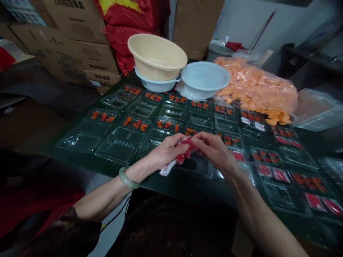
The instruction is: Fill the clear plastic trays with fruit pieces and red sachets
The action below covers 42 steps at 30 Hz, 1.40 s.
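Above the front of the dark green table [171, 185], both hands meet at a bunch of small red-and-white packets [182, 157]. My left hand [170, 151] is closed around the packets, with a white end sticking out below the palm. The fingers of my right hand [210, 148] pinch the upper end of the same bunch. Just beyond the hands lie open clear plastic trays [118, 146] in rows, with small orange and red pieces [135, 124] in their upper compartments. Some trays at the right also hold red packets [281, 175].
At the back stand a cream basin [158, 53] on a pale basin and a light blue basin [205, 78]. A large clear bag of orange pieces [262, 87] lies at the back right, beside stacked clear trays [318, 107]. Cardboard boxes [80, 53] are piled behind the table's left side.
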Each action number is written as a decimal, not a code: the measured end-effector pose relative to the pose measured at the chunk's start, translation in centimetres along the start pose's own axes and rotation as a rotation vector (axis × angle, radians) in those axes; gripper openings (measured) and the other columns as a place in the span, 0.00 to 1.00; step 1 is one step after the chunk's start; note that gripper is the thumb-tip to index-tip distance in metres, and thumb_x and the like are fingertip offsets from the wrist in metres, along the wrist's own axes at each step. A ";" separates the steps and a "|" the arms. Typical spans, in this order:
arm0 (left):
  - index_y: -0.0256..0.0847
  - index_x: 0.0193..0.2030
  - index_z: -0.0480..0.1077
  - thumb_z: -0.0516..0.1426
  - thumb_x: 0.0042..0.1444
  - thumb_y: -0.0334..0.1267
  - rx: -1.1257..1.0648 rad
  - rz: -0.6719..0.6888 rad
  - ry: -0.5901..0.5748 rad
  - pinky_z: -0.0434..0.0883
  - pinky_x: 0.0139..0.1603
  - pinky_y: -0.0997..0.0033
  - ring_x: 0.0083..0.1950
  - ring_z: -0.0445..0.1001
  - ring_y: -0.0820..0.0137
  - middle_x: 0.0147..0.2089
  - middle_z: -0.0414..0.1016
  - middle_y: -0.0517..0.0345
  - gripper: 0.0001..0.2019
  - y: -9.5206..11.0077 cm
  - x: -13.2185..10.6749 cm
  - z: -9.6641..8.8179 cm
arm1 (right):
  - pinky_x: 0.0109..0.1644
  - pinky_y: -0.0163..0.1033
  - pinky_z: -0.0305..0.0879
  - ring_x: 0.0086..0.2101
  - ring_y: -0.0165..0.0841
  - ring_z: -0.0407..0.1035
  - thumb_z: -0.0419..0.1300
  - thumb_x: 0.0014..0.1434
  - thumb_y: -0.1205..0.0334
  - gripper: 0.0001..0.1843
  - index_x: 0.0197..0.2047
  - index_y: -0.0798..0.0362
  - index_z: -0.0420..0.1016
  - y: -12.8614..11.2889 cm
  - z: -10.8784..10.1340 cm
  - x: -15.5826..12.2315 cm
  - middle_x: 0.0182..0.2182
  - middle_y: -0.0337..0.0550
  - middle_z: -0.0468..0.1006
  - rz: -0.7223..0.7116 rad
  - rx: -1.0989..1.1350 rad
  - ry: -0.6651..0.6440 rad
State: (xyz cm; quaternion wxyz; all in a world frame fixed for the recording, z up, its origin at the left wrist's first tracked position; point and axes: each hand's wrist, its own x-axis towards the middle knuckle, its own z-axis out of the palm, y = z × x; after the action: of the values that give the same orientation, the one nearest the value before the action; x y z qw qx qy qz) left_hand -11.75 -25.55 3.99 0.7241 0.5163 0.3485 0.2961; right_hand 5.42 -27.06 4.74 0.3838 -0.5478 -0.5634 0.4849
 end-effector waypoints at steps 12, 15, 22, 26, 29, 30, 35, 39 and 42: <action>0.43 0.41 0.62 0.64 0.45 0.35 -0.349 -0.101 0.103 0.60 0.17 0.83 0.18 0.66 0.78 0.23 0.68 0.64 0.18 0.2 -0.3 -0.9 | 0.19 0.29 0.45 0.16 0.21 0.51 0.63 0.47 0.55 0.13 0.23 0.54 0.66 0.2 1.5 1.2 0.15 0.31 0.60 0.075 0.391 0.021; 0.42 0.41 0.63 0.65 0.43 0.34 -0.383 -0.155 0.118 0.56 0.14 0.84 0.18 0.66 0.79 0.23 0.68 0.64 0.19 0.4 -0.4 -1.5 | 0.18 0.29 0.47 0.16 0.22 0.52 0.63 0.47 0.55 0.12 0.23 0.53 0.66 0.4 1.2 1.5 0.15 0.31 0.61 0.078 0.417 0.072; 0.36 0.34 0.66 0.62 0.47 0.35 -0.390 -0.211 0.099 0.54 0.13 0.83 0.16 0.63 0.81 0.23 0.67 0.62 0.10 0.6 -0.6 -2.2 | 0.18 0.30 0.46 0.16 0.21 0.50 0.63 0.45 0.53 0.14 0.23 0.53 0.65 0.3 1.7 2.0 0.15 0.31 0.60 0.048 0.368 0.149; 0.36 0.31 0.66 0.61 0.49 0.36 -0.362 -0.255 0.158 0.54 0.12 0.83 0.15 0.63 0.81 0.23 0.68 0.60 0.08 0.8 -0.5 -1.5 | 0.19 0.29 0.47 0.17 0.21 0.52 0.61 0.49 0.55 0.12 0.24 0.54 0.66 0.1 3.1 1.8 0.16 0.32 0.62 -0.020 0.241 0.238; 0.36 0.30 0.66 0.62 0.48 0.34 -0.344 -0.278 0.193 0.56 0.12 0.83 0.15 0.63 0.81 0.22 0.68 0.60 0.07 0.9 -0.4 -1.6 | 0.20 0.29 0.49 0.18 0.22 0.54 0.59 0.52 0.54 0.11 0.26 0.53 0.67 0.1 2.8 1.7 0.18 0.33 0.63 -0.079 0.210 0.285; 0.36 0.29 0.66 0.62 0.48 0.33 -0.345 -0.267 0.189 0.55 0.12 0.83 0.15 0.62 0.81 0.21 0.67 0.60 0.07 0.9 -0.5 -1.9 | 0.19 0.29 0.49 0.18 0.22 0.54 0.59 0.52 0.54 0.11 0.26 0.53 0.66 0.2 2.3 1.6 0.18 0.33 0.63 -0.073 0.217 0.305; 0.35 0.27 0.66 0.64 0.45 0.34 -0.351 -0.111 0.172 0.52 0.11 0.83 0.13 0.58 0.82 0.19 0.64 0.63 0.09 1.4 -1.5 -4.5 | 0.19 0.30 0.46 0.16 0.22 0.53 0.61 0.46 0.54 0.14 0.21 0.54 0.65 2.0 -1.0 1.4 0.15 0.34 0.64 0.151 0.058 0.212; 0.34 0.27 0.67 0.63 0.46 0.35 -0.290 -0.067 0.213 0.52 0.12 0.83 0.13 0.58 0.82 0.19 0.64 0.61 0.09 1.4 -2.0 -5.9 | 0.21 0.31 0.47 0.17 0.24 0.54 0.58 0.49 0.54 0.16 0.18 0.55 0.66 4.3 -1.5 2.2 0.15 0.36 0.65 0.172 -0.219 0.177; 0.35 0.27 0.67 0.62 0.47 0.36 -0.275 -0.063 0.191 0.51 0.11 0.83 0.13 0.58 0.82 0.18 0.64 0.61 0.08 1.0 -1.7 -6.0 | 0.23 0.32 0.48 0.19 0.26 0.56 0.57 0.50 0.59 0.14 0.17 0.53 0.66 5.4 -0.9 3.0 0.16 0.38 0.66 0.134 -0.532 0.243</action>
State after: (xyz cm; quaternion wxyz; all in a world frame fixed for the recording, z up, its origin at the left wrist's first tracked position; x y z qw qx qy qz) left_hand -17.68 -23.34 3.92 0.7605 0.3705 0.3879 0.3659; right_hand 7.30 -24.38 -0.60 0.2587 -0.7191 -0.5832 0.2753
